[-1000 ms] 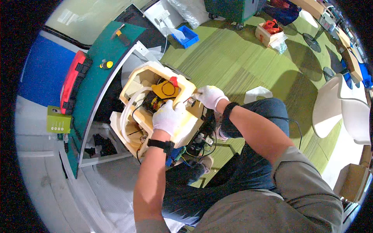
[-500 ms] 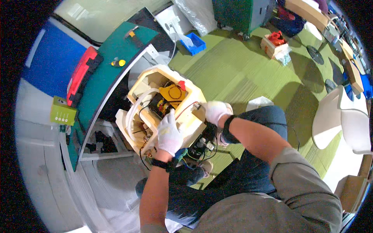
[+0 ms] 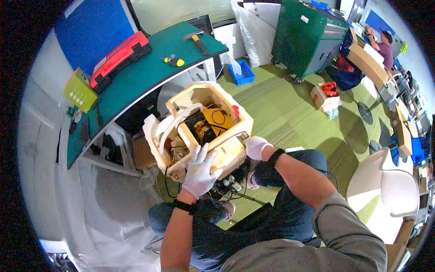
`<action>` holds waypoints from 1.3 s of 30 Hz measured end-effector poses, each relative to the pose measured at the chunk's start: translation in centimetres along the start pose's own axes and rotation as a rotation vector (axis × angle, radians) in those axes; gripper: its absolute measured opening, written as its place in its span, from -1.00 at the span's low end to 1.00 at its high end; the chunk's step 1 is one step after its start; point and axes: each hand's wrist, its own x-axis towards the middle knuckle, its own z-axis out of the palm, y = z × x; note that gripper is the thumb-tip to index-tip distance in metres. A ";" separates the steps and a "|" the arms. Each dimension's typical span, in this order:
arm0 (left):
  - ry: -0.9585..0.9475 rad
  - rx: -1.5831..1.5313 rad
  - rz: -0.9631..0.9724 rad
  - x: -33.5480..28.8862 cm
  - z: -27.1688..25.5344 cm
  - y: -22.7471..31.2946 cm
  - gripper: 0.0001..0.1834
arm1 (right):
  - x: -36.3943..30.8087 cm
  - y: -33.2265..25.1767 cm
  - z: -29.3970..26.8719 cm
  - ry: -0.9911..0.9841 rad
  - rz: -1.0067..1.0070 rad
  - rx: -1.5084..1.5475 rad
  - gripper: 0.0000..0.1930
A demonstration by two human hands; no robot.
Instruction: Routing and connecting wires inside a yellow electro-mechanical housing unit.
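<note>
A cream plastic housing [image 3: 226, 158] with open compartments stands in front of me. Inside it are a yellow bracket-like part [image 3: 214, 119], a black part wound with wires [image 3: 199, 128] and loose cables; a white curved tube [image 3: 168, 128] arches over its left side. My left hand [image 3: 200, 171], in a white glove, lies with fingers spread on the housing's near wall. At the housing's right corner, my gloved right hand [image 3: 256, 148] is closed round a small metal part [image 3: 243, 136], with a thin wire beside it. The glove hides most of that part.
On the green-topped bench [image 3: 154, 75] lie a hammer [image 3: 197, 41], a yellow-black screwdriver [image 3: 173, 61] and a red toolbox [image 3: 118, 59]. A blue bin [image 3: 241, 72], a green cabinet [image 3: 303, 45], a box with red contents [image 3: 327, 96] and white chairs [image 3: 385, 181] stand around. Another person [image 3: 384, 49] sits far right.
My view has tilted up and shifted, so the bench and cabinet show more fully. My left hand's fingers have spread on the near wall; my right hand still grips the small metal part.
</note>
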 end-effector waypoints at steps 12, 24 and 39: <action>0.075 -0.078 0.012 -0.9 0.0 -0.8 -0.41 | 1.1 -1.1 -2.6 0.147 0.007 0.133 -0.75; 0.033 -0.130 -0.031 -1.1 -0.7 -1.2 -0.45 | 1.0 2.2 -2.2 0.356 0.245 0.731 -0.67; 0.098 0.162 -0.062 6.2 -0.2 3.5 -0.43 | 1.9 5.6 -0.1 0.243 0.319 0.586 -0.48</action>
